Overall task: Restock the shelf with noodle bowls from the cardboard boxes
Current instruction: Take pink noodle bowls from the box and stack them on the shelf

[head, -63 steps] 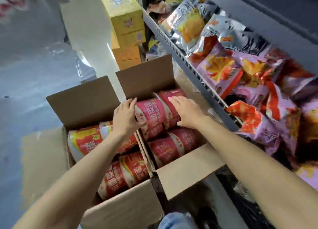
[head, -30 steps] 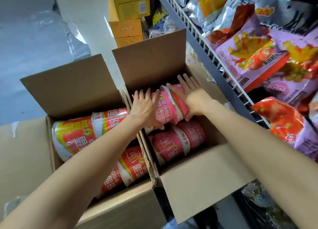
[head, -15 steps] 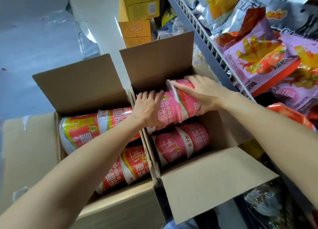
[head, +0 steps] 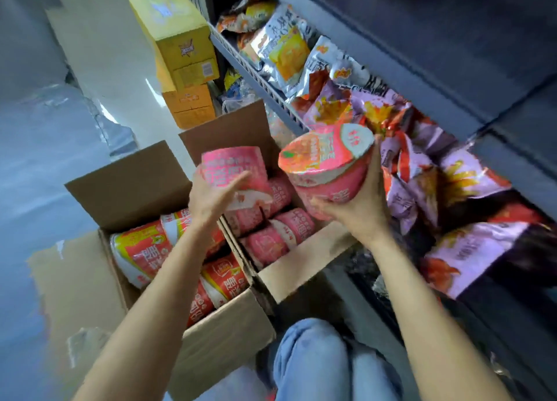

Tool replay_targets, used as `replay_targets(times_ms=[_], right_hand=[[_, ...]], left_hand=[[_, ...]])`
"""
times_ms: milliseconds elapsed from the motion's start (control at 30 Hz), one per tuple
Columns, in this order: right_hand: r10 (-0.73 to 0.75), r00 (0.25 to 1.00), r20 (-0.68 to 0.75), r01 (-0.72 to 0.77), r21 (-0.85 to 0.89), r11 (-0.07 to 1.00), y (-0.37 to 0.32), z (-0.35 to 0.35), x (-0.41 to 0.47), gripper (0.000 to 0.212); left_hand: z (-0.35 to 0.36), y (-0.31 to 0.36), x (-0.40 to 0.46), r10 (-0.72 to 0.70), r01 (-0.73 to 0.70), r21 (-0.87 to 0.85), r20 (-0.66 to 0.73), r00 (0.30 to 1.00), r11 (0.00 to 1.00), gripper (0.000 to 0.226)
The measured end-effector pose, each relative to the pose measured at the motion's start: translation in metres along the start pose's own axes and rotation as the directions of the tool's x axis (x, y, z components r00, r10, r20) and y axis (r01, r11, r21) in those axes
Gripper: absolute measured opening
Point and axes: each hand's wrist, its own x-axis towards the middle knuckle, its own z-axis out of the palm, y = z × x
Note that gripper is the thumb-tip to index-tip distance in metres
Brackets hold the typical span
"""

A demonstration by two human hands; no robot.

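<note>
While both arms reach over the boxes, the scene reads as follows.

Right hand (head: 358, 207): cupped under and around the side of 1 pink noodle bowl (head: 327, 165), grasping it; the bowl is lifted clear of the boxes, lid up and tilted, just in front of the shelf's snack bags.

Left hand (head: 211, 201): blurred, fingers spread against a second pink bowl (head: 235, 171) raised above the right-hand box; palm and fingers press its side, but I cannot tell whether the grip is fully closed.

Right cardboard box (head: 289, 275): flaps open, pink bowls (head: 277, 238) lying on their sides inside.

Left cardboard box (head: 223, 337): flaps open, touching the right box; red and yellow bowls (head: 138, 250) lie on their sides in it.

Shelf (head: 256, 78): wire-fronted edge runs diagonally at right, packed with purple, orange and silver snack bags (head: 464, 183).

Yellow cartons (head: 180, 48): stacked on the floor beyond the boxes, beside the shelf end.

Knee (head: 313, 361): in blue denim, bottom centre, near the box corners.
</note>
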Motion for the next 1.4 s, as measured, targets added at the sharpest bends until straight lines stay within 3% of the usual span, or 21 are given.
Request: replay_targets(times_ms=[33,100,167,233,400,567,700,833,967,1067,1200,1267,1333,1400], right_hand=[[0.025,0.999,-0.044,-0.023,0.055,0.998,-0.005,-0.011,-0.018,0.140],[0.045,0.993,-0.110,-0.030,0.136,0.990,-0.018,-0.037,-0.054,0.140],[0.052,0.986,-0.159,-0.021,0.188,0.982,-0.032,-0.066,-0.089,0.141],[0.061,0.979,-0.197,-0.013,0.240,0.971,-0.050,-0.099,-0.124,0.139],[0.068,0.916,-0.395,0.031,0.240,0.970,-0.086,-0.194,-0.208,0.132],[0.021,0.785,-0.619,0.070,0.122,0.990,-0.090,-0.276,-0.272,0.132],[0.087,0.645,-0.759,-0.030,0.088,0.996,-0.064,-0.339,-0.304,0.136],[0.124,0.556,-0.822,-0.139,0.054,0.989,-0.028,-0.397,-0.312,0.136],[0.120,0.572,-0.811,-0.188,0.013,0.982,0.004,-0.445,-0.290,0.135],[0.190,0.540,-0.820,-0.337,-0.004,0.942,0.027,-0.479,-0.271,0.124],[0.292,0.571,-0.767,-0.571,-0.115,0.813,0.040,-0.497,-0.269,0.079],[0.215,0.609,-0.763,-0.507,-0.167,0.846,0.025,-0.488,-0.288,0.059],[0.122,0.696,-0.707,-0.284,-0.114,0.952,-0.001,-0.462,-0.316,0.058],[0.184,0.784,-0.592,-0.086,0.191,0.978,-0.025,-0.431,-0.342,0.066]], left_hand=[[-0.008,0.011,-0.013,-0.079,0.087,-0.197,0.049,0.996,0.977,0.089],[-0.018,0.033,-0.042,-0.165,0.249,-0.401,0.232,0.959,0.882,0.080],[-0.023,0.055,-0.075,-0.114,0.328,-0.504,0.410,0.905,0.799,0.058],[-0.021,0.078,-0.110,-0.053,0.426,-0.559,0.562,0.826,0.711,0.054],[0.005,0.138,-0.203,0.023,0.540,-0.484,0.758,0.652,0.689,0.078],[0.044,0.183,-0.298,0.186,0.526,-0.472,0.843,0.505,0.708,0.076],[0.081,0.207,-0.371,0.215,0.527,-0.437,0.877,0.429,0.729,0.069],[0.113,0.230,-0.427,0.193,0.516,-0.382,0.904,0.382,0.767,0.064],[0.146,0.243,-0.453,0.159,0.514,-0.331,0.923,0.350,0.791,0.073],[0.166,0.249,-0.460,0.126,0.483,-0.302,0.924,0.362,0.822,0.080],[0.182,0.259,-0.466,0.098,0.465,-0.297,0.909,0.404,0.834,0.079],[0.186,0.264,-0.472,0.107,0.465,-0.300,0.912,0.396,0.833,0.074],[0.187,0.267,-0.481,0.114,0.479,-0.297,0.920,0.375,0.826,0.068],[0.191,0.267,-0.490,0.122,0.501,-0.297,0.928,0.353,0.813,0.068]])
